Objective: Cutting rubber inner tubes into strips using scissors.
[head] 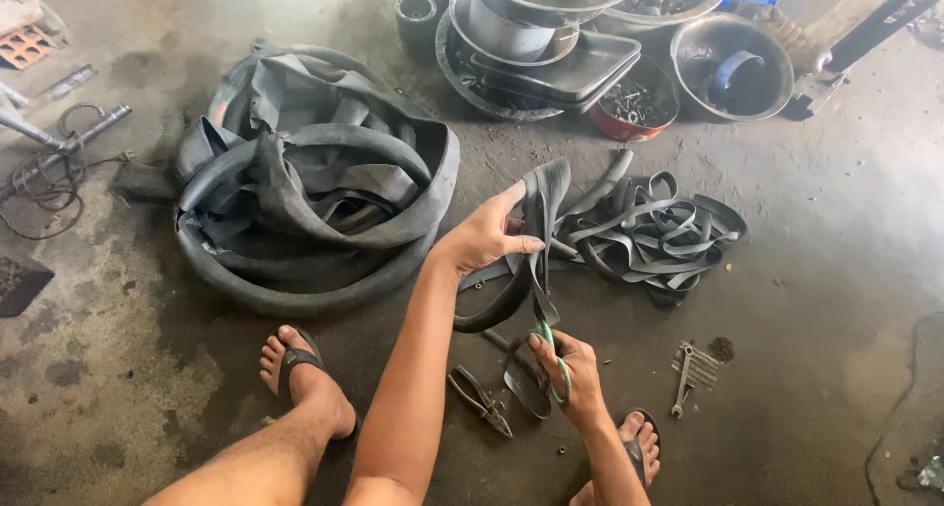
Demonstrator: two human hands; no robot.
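The left hand has its grip pinched on the upper part of a long black strip of rubber inner tube, thumb and fingers pressed together on it, holding it up above the concrete floor. Below, the right hand is closed around the green handles of a pair of scissors, whose blades meet the strip where it hangs between the hands. The strip is flat, dull and curls loosely at both ends.

A pair of dark pliers lies on the floor beside the right hand. Behind the strip sits a tangle of cut black rubber bands; to the left lies a large heap of slack black inner tubes. Farther back, a red bowl holds small metal bolts, and a grey metal basin holds a blue curved piece.
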